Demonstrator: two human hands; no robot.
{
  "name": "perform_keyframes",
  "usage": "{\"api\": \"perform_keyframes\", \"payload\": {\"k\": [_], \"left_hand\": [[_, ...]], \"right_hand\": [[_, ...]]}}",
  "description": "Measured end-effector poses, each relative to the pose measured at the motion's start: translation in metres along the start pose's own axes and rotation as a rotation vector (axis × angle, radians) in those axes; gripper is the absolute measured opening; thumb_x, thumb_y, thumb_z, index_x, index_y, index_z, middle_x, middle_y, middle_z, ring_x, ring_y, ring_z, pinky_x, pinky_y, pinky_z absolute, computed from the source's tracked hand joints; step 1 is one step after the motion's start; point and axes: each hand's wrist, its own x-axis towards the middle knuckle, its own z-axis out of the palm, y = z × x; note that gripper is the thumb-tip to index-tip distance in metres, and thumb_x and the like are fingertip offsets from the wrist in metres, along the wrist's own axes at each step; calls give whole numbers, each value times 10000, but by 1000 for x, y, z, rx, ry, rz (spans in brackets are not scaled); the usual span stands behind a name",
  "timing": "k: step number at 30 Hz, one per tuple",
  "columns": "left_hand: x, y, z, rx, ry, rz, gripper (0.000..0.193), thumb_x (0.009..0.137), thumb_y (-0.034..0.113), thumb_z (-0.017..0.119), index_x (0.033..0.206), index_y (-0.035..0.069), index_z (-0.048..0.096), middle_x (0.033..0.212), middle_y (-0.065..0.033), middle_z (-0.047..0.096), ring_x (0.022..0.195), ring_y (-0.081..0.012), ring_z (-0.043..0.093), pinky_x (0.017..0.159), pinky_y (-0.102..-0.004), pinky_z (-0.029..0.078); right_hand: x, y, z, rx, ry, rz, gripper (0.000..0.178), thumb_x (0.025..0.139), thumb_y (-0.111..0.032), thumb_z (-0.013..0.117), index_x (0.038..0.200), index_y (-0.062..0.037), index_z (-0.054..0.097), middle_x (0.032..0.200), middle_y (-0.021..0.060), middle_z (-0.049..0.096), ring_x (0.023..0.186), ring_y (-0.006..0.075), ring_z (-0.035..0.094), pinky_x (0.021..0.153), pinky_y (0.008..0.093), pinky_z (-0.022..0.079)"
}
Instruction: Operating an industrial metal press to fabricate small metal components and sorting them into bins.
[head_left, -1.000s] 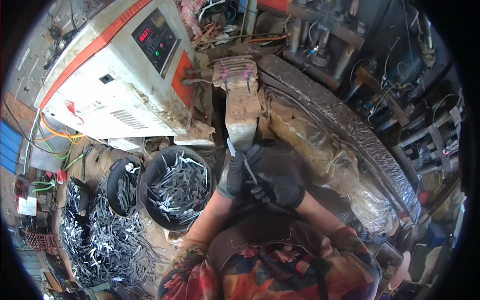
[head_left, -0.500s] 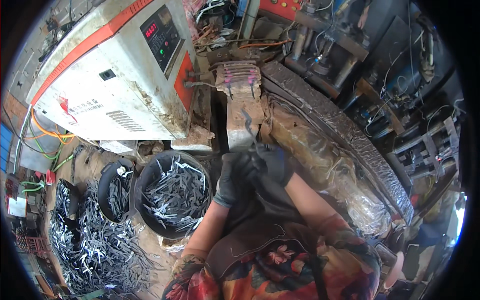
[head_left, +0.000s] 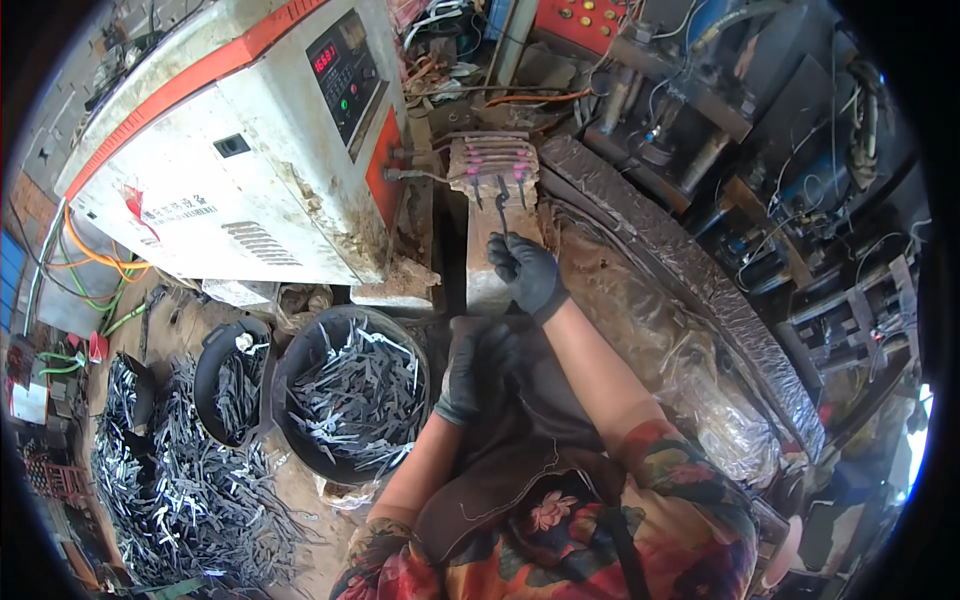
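Note:
My right hand (head_left: 527, 274), in a dark glove, is closed around the near end of a thin dark metal strip (head_left: 502, 212). The strip points away from me, and its wavy far end is at the front of a clay-like block (head_left: 492, 160) with pink-glowing slots. Other dark strip ends stick out of that block on both sides of it. Nearer to me, over the dark apron on my lap, is my left hand (head_left: 461, 382), also gloved. Its fingers are dark and smeared, so I cannot make out whether they hold anything.
At the left stands a white and orange machine (head_left: 190, 165) with a lit display, joined to the block by pipes. A black bucket (head_left: 279, 400) of metal strips sits below it, beside a loose pile (head_left: 205, 510). On the right, a foil-wrapped beam (head_left: 690, 260) runs before hydraulic machinery (head_left: 715, 150).
Both hands were together over my lap. My right hand has moved away from me with the strip, up to the block, while my left stays near the lap. The view has shifted slightly.

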Motion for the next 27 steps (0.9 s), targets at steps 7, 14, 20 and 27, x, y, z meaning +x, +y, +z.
{"api": "perform_keyframes", "payload": {"k": [7,14,20,27], "left_hand": [[-7,1,19,63,108,-6,401,960,375,495,1286,142,470,1213,-75,544,1150,-269,514,969,-415,424],[-7,6,19,135,182,-6,484,958,413,473,1337,115,431,1292,-119,509,1197,-299,499,1008,-453,413],[-6,1,15,147,131,16,519,951,433,477,1344,101,412,1295,-119,503,1210,-299,488,1015,-451,410],[-1,2,-2,35,56,-85,562,924,449,520,1352,103,405,1299,-103,503,1230,-288,469,1013,-437,406]], "right_hand": [[36,-7,10,193,134,-52,315,939,-350,561,904,-43,621,775,29,651,607,106,589,512,214,464],[15,14,-5,284,23,132,417,898,-429,593,931,-14,625,742,56,646,563,114,578,471,215,460],[29,6,6,258,38,141,424,902,-403,592,950,15,636,803,85,667,607,122,599,516,198,508],[69,30,7,707,-269,331,364,888,-416,601,977,-68,662,788,53,674,548,100,585,443,187,479]]}}
